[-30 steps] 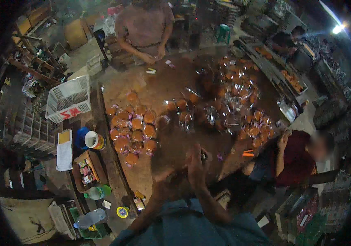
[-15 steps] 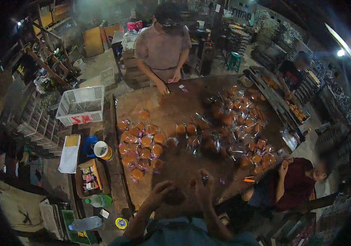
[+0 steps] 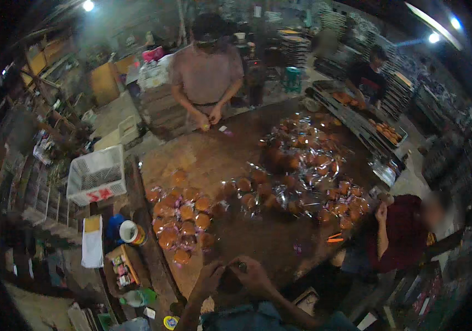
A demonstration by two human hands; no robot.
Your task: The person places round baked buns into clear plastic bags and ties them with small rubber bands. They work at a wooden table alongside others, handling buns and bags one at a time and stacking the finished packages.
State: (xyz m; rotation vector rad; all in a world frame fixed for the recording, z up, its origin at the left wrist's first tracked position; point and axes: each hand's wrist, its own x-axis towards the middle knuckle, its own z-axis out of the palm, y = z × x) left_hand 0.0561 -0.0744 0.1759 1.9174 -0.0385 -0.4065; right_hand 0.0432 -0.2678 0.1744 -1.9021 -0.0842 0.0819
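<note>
My left hand [image 3: 210, 276] and my right hand [image 3: 250, 273] meet low over the near edge of the brown table [image 3: 258, 237]. Both have bent fingers, with the fingertips pinched close together. Whatever lies between them is too small and dark to make out. Just beyond my left hand lies a group of round brown buns [image 3: 183, 215] in clear wrappers with pinkish ends. Farther right spreads a larger heap of wrapped buns [image 3: 307, 160], its clear film glinting. An orange-handled tool [image 3: 335, 238] rests near the table's right edge.
A person [image 3: 208, 77] works across the table, another [image 3: 398, 231] sits at the right. A third person [image 3: 367, 77] is by trays of buns [image 3: 387, 132]. Left stand a white crate [image 3: 97, 176], a bucket [image 3: 132, 233], a box of small packs [image 3: 123, 268] and a green bottle [image 3: 138, 298].
My right hand has moved left to meet my left hand, and their fingertips have come together. The view has shifted. The person across the table has brought both hands together.
</note>
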